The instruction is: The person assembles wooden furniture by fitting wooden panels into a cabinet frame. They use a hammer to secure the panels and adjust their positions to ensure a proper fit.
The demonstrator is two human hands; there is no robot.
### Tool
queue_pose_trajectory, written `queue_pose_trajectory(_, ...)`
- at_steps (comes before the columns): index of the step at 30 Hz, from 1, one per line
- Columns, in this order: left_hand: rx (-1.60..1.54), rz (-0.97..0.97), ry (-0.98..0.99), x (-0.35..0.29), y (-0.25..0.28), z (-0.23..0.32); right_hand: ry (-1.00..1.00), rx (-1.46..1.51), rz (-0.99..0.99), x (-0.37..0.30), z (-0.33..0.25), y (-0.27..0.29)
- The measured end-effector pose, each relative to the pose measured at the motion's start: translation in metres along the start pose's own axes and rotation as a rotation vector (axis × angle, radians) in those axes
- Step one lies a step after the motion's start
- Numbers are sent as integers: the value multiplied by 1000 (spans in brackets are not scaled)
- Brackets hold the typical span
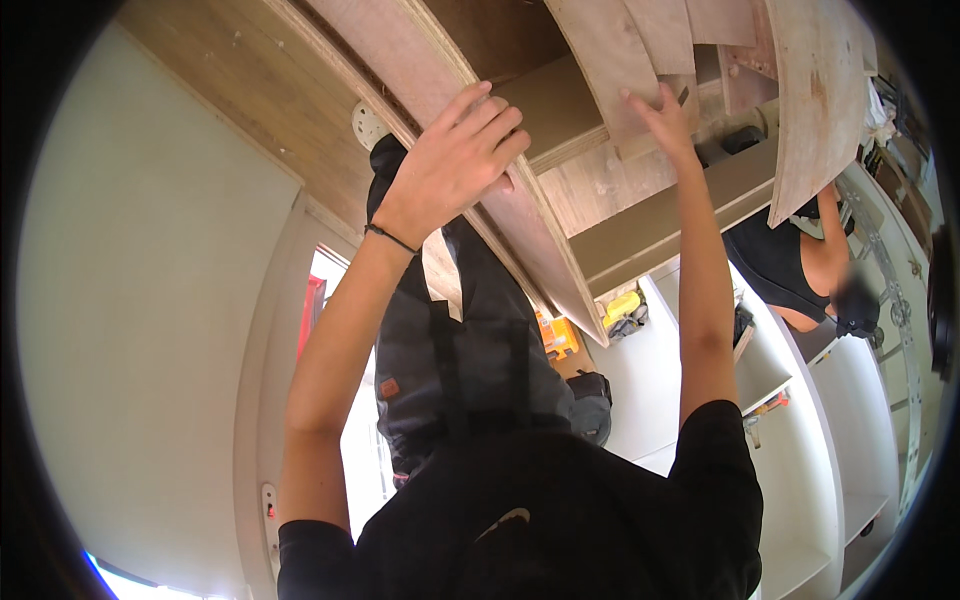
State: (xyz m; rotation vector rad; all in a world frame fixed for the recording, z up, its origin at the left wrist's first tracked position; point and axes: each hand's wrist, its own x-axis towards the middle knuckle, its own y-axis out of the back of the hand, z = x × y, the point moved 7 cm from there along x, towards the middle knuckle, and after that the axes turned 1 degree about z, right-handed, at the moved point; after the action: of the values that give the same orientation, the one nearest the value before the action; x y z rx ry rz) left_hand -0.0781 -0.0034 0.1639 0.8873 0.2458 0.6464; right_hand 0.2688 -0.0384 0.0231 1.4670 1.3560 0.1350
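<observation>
My left hand (462, 152) is closed over the edge of a long, narrow plywood board (545, 235), which slants from the upper left toward the middle. Against its left side runs a second plywood edge. Farther right, my right hand (664, 122) grips the lower end of a thin plywood strip (605, 60); its thumb lies on the strip's face and some fingers are hidden. A small dark piece shows beside the index finger, too small to name. Other curved-looking plywood pieces (660, 30) overlap just beyond this hand.
A large plywood panel (815, 100) hangs at the upper right. Below lie brown cabinet-like frames (680, 225) and white shelving (790, 470). A co-worker (790, 265) in black is by a metal ladder (900, 320). An orange case (560, 338) and yellow tool (622, 305) sit beyond my legs.
</observation>
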Motion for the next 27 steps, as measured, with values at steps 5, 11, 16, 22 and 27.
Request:
queue_pose_trajectory(5,15,17,-10,-3,1,0,131,107,-152,-30,-67,39)
queue_pose_trajectory(11,25,29,-23,-7,-3,-4,493,-427,-301,-84,-158,71)
queue_pose_trajectory(16,25,40,-22,-10,-3,-2,520,-741,-470,-96,-164,51)
queue_pose_trajectory(22,24,41,-21,-12,-1,-2,495,-768,-396,-100,-155,42)
queue_pose_trajectory(27,24,37,-19,-12,1,-1,513,-816,-504,-101,-150,34)
